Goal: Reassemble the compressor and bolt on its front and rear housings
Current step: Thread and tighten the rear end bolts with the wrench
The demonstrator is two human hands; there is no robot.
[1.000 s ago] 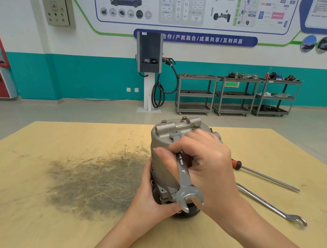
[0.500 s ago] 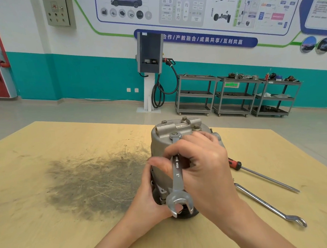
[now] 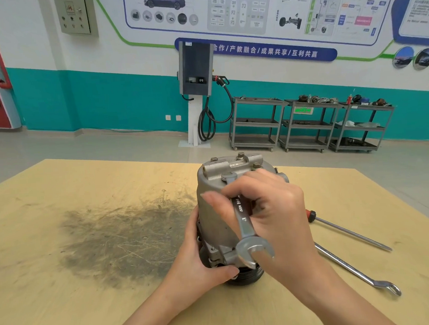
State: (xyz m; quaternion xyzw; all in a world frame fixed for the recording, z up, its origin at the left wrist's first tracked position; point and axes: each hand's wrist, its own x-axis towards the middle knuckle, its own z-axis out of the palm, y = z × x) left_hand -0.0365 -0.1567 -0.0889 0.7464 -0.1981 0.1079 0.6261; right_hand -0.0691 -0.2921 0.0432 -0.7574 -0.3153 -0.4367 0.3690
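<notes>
While our right hand (image 3: 275,209) curls its fingers and thumb around the shank of a spanner (image 3: 242,216), our left hand (image 3: 204,254) wraps around the lower side of the compressor (image 3: 217,213) and steadies it on the table (image 3: 65,299). We have the compressor standing on end just ahead of both hands, its long axis upright, its dark pulley end down on the wood and the bolted housing on top. The spanner's far jaw sits on a bolt head (image 3: 228,176) at the near edge of that top housing, and its handle runs down and toward us, so the free open end hangs near the base, just above our left thumb. We judge that the coming swing turns on this: the handle lies close along the body, with the right hand nearer the bolt and the left hand below it, leaving little room before the tool meets the casing. To the right, apart from the compressor, lie a screwdriver (image 3: 350,232) and a second, longer spanner (image 3: 355,270). A dark smudged patch (image 3: 117,242) marks the wood to our left.
</notes>
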